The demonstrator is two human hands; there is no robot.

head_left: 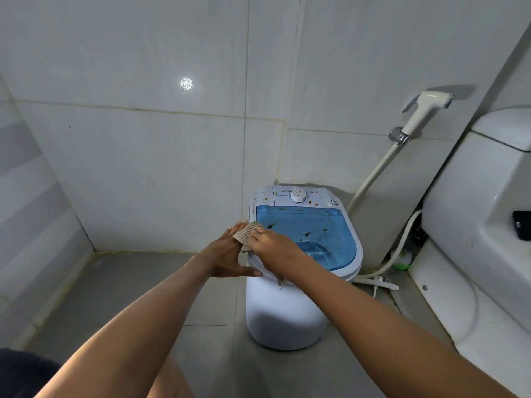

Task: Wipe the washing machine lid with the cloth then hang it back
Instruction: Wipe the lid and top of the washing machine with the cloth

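- From the head camera, a small white washing machine [287,297] stands on the grey floor in the corner, and its blue see-through lid [313,234] is closed.
- The right hand [273,245] presses a beige cloth [247,232] onto the left edge of the lid, fingers curled over the cloth and holding it down.
- The left hand [227,254] lies flat against the machine's left rim, fingers straight and holding nothing; its fingertips sit just beside the cloth, and I judge it is steadying the machine.
- Brown spots and streaks cover most of the lid and the white control panel [298,195] behind it, around the dial.
- By my reckoning the wiping has barely begun: the cloth sits at the near-left corner, and the dirty middle, right side and back of the lid are all still to do.
- Hanging the cloth back is not yet done, and I cannot see any hook or rail for it here.
- To the right are a toilet [474,225] and a bidet sprayer [425,107] on the wall, well apart from the hands.
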